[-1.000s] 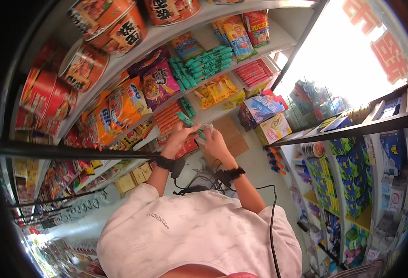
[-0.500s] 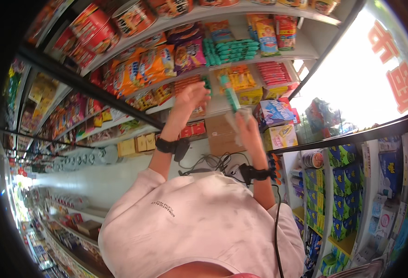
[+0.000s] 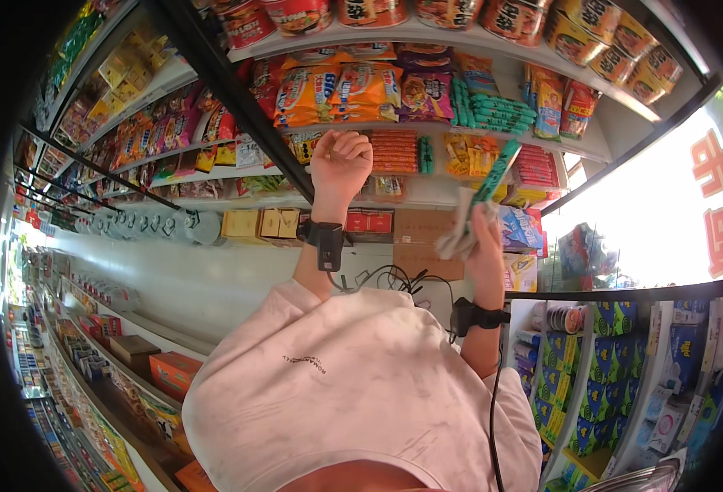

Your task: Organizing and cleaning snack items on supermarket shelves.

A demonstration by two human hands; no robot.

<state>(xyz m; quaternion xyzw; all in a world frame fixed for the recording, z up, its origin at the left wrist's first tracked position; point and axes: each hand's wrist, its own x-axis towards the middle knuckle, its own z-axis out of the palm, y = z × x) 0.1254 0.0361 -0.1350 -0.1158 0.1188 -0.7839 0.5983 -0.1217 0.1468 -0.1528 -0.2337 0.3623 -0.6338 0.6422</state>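
Note:
My left hand (image 3: pixel 342 168) is raised in front of the snack shelf, its fingers curled in and nothing visible in them. Behind it lie rows of orange-red snack packs (image 3: pixel 394 151), with green packs (image 3: pixel 425 154) at the end. My right hand (image 3: pixel 487 242) grips a long, flat green packet (image 3: pixel 497 174) that points up and to the right. A crumpled whitish cloth (image 3: pixel 457 234) is bunched in the same hand. Similar green packets (image 3: pixel 501 113) are stacked on the shelf above. Both wrists wear black bands.
Noodle tubs (image 3: pixel 374 11) line the top shelf. A black shelf post (image 3: pixel 238 98) slants down left of my left hand. A cardboard box (image 3: pixel 427 234) stands low behind a tangle of black cables (image 3: pixel 398 279). At right are a bright window and a rack of boxed goods (image 3: pixel 611 361).
The view has turned, shifting the shelves right and down. My left hand's fingers have curled in more. My right hand still holds the green packet and cloth, now tilted to the right.

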